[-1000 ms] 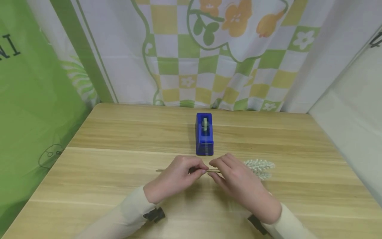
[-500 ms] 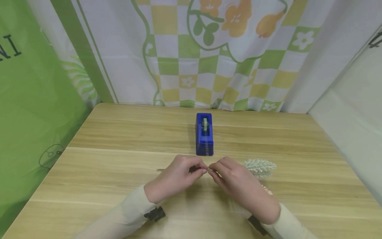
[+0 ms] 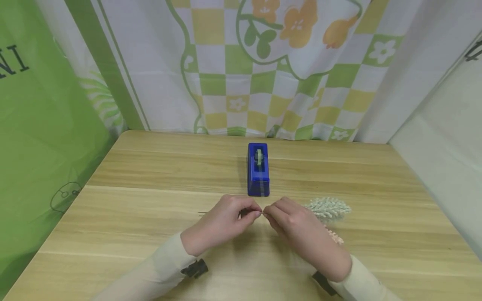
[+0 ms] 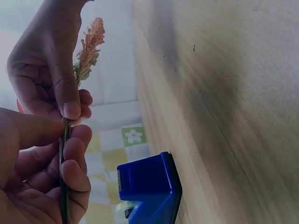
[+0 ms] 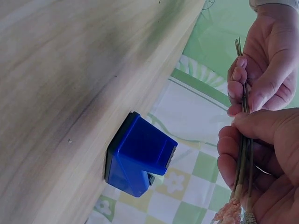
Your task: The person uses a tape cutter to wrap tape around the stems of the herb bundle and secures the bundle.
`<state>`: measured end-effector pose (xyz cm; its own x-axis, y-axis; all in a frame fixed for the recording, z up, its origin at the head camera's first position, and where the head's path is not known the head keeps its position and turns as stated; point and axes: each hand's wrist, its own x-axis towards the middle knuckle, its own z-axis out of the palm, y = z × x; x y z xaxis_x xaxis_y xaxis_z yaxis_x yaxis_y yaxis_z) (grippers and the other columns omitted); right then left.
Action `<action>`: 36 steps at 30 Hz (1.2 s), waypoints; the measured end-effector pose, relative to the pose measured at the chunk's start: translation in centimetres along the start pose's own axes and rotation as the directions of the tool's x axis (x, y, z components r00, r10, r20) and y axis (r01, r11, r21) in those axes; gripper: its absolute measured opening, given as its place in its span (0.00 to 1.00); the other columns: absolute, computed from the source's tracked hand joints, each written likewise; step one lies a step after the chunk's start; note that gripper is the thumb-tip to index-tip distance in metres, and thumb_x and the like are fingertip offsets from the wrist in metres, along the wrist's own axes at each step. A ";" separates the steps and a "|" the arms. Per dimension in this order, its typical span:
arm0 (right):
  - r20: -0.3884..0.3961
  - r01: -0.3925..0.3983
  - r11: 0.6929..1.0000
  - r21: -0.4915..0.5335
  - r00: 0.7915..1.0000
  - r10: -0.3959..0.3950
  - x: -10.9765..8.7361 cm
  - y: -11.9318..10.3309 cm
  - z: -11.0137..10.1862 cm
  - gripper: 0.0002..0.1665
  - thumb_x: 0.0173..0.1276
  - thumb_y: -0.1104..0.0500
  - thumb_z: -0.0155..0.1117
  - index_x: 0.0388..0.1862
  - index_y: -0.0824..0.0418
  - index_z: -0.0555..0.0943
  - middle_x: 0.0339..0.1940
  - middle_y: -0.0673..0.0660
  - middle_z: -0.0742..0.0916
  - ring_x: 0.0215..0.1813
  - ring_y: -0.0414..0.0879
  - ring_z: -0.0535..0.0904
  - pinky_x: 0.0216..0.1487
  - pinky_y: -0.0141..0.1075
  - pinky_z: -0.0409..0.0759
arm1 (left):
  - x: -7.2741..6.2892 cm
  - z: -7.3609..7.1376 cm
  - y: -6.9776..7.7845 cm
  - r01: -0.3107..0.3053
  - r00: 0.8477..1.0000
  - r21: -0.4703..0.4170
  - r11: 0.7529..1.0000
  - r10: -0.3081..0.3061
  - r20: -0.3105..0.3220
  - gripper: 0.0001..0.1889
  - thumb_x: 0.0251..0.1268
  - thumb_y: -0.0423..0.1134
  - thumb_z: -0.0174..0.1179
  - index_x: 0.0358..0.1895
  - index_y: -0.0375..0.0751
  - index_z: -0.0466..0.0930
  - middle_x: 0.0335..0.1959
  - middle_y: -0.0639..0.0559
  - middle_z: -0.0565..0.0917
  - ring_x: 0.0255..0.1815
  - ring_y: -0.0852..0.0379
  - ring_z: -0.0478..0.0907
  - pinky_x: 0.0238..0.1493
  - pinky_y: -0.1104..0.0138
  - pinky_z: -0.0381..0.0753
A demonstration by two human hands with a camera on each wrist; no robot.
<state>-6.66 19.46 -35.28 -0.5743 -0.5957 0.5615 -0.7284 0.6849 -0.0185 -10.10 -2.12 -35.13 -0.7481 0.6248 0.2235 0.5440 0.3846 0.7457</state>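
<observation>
A small bunch of thin flower stems (image 5: 241,161) runs through both hands, held level above the table. My left hand (image 3: 222,223) pinches the stems on the left, and their bare ends poke out past it. My right hand (image 3: 303,228) pinches them close to the left fingertips, its thumb pressed on them in the right wrist view. Beyond the right hand stick out a pale green flower spike (image 3: 329,209) and a pink one (image 3: 335,237), partly covered by that hand. Whether tape lies between the fingertips is hidden.
A blue tape dispenser (image 3: 258,188) with a tape roll (image 3: 259,156) stands just beyond the hands on the wooden table (image 3: 158,167). A patterned curtain (image 3: 260,92) hangs behind the table, with a green cloth (image 3: 49,138) at the left.
My right fingertips have come closer to the left ones, covering the stems between. The flower heads have turned and spread, and the pink one shows now below the right hand.
</observation>
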 end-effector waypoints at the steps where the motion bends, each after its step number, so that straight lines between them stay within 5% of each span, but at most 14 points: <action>1: 0.000 0.002 1.000 -0.001 1.000 -0.002 0.0 0.0 0.0 0.11 0.58 0.70 0.78 0.37 0.59 0.86 0.31 0.48 0.87 0.34 0.38 0.80 0.35 0.26 0.82 | 0.0 0.0 0.0 -0.003 1.000 0.007 1.000 0.003 0.000 0.08 0.76 0.33 0.60 0.44 0.36 0.89 0.38 0.46 0.91 0.33 0.67 0.78 0.37 0.75 0.81; 17: -0.045 -0.057 0.996 -0.064 0.998 0.054 0.0 -0.6 -0.2 0.10 0.56 0.65 0.81 0.34 0.58 0.87 0.31 0.49 0.90 0.33 0.40 0.86 0.33 0.29 0.86 | 0.0 -0.2 0.2 0.039 0.999 0.019 0.999 -0.039 0.032 0.08 0.77 0.35 0.60 0.43 0.36 0.88 0.35 0.47 0.89 0.30 0.66 0.74 0.35 0.74 0.78; 36: 0.123 -0.128 0.987 -0.096 0.983 0.140 0.4 -1.0 -1.2 0.06 0.64 0.60 0.79 0.36 0.56 0.87 0.30 0.46 0.86 0.30 0.37 0.81 0.29 0.28 0.82 | 0.0 -0.1 0.3 0.043 0.999 0.060 0.997 -0.045 0.028 0.05 0.74 0.32 0.63 0.40 0.37 0.87 0.36 0.51 0.88 0.34 0.64 0.78 0.40 0.74 0.82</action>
<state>-5.75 19.06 -34.02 -0.7120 -0.5411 0.4474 -0.6094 0.7928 -0.0109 -9.97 -2.02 -34.84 -0.7606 0.6259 0.1723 0.5333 0.4510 0.7157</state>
